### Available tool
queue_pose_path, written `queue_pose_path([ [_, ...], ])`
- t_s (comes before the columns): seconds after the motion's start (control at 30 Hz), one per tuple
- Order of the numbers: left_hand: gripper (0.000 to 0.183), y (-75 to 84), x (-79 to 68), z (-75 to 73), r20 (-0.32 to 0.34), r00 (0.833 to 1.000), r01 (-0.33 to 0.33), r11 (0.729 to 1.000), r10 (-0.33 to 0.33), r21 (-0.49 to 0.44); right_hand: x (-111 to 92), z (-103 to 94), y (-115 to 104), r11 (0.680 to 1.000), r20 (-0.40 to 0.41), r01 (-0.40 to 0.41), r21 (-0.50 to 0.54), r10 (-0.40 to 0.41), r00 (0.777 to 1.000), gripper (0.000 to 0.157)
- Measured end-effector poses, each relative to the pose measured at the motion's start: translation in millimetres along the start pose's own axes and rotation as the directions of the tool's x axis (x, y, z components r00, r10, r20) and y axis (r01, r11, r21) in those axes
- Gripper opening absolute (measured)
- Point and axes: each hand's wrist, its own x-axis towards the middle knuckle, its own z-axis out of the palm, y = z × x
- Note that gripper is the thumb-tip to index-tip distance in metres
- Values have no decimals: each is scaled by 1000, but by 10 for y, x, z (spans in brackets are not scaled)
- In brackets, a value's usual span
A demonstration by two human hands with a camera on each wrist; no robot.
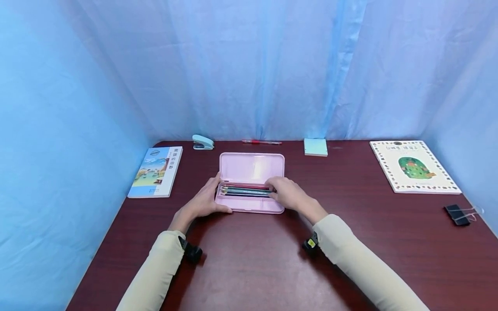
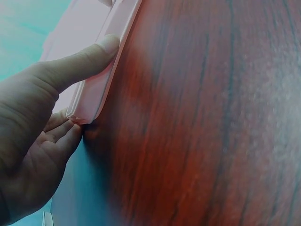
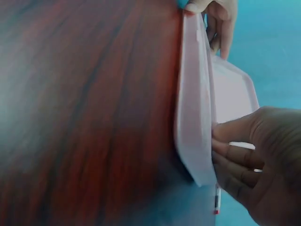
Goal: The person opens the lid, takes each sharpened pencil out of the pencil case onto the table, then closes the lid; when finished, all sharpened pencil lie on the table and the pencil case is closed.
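Note:
An open pink pencil case (image 1: 249,208) lies on the dark wooden table, its lid (image 1: 241,167) tipped back away from me. Several pencils (image 1: 243,191) lie lengthwise in its tray. My left hand (image 1: 203,202) grips the case's left end; in the left wrist view, the thumb presses the front wall and the fingers bend round the end corner. At the other end, my right hand (image 1: 288,194) reaches inside, thumb and bent fingers on the pencils' right ends. The right wrist view hides those fingertips behind the case wall (image 3: 193,103).
Along the back edge are a light blue stapler (image 1: 203,142), a red pen (image 1: 261,142) and a sticky note pad (image 1: 315,147). One book (image 1: 155,172) lies left, another (image 1: 415,166) right, near a black binder clip (image 1: 459,214). Blue curtains (image 1: 249,69) enclose the table.

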Motion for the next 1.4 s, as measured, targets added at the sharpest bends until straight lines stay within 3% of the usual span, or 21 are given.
queue_pose_path([
  [0.27,124,11,24,1,3,1000,-1,1000,1,14,51,6,39,999,-10,-10,32,10,1000,18],
  [0.53,124,24,35,-3,-3,1000,-30,999,30,11,-118,-200,361,988,-183,109,111,-88,979,12],
  [0.77,124,7,18,-9,-10,1000,-17,1000,17,13,-499,-542,937,993,-225,32,115,-6,974,12],
  [1.0,123,-16,-4,3,-10,1000,14,1000,-14,-4,-838,-667,1489,994,-198,-60,96,78,977,12],
  [1.17,124,-17,-5,25,-9,1000,17,1000,-17,-13,-950,-652,1721,989,-200,-123,82,137,970,11],
  [1.4,125,-19,3,35,-5,1000,21,1000,-21,-2,-958,-588,1854,990,-247,-125,71,139,959,11],
])
